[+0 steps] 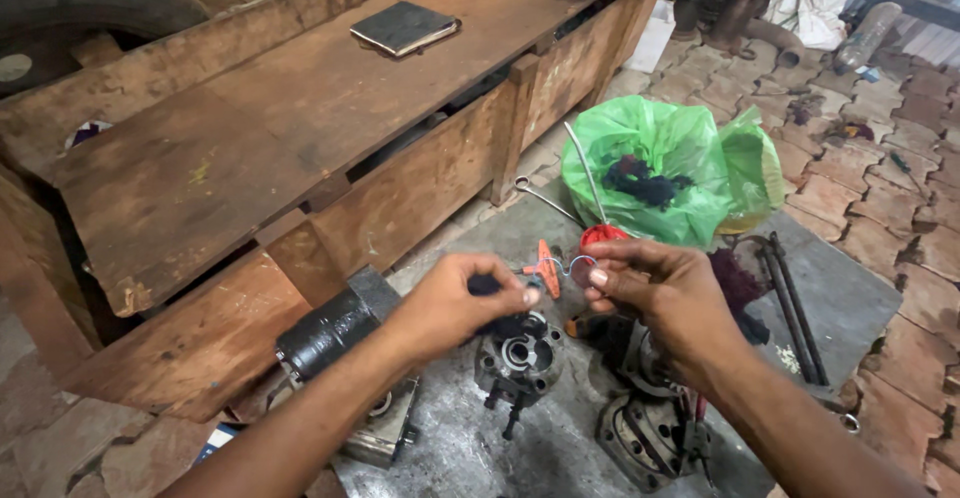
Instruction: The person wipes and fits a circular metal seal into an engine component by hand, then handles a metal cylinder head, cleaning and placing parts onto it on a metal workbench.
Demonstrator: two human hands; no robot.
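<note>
Green and thin, a plastic bag point(672, 163) sits right of centre on the paved floor, holding a dark rag clump (crumpled). At centre, the left hand point(455, 303) pinches a small black part point(487, 284) beside an orange tab point(545, 263); the right hand point(655, 293) pinches a thin wire ring point(581, 264). Below them lies a greasy metal housing point(520, 358) on a grey slab point(840, 293). A worn wooden tabletop point(300, 108) fills the upper left.

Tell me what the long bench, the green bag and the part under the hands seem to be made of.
Bench: rough, unfinished wood, brown with visible grain and stains.
Green bag: thin plastic film, translucent, glossy and crinkled.
Part below the left hand and right hand: probably cast metal, dull grey and grimy, with machined round bores.
</note>
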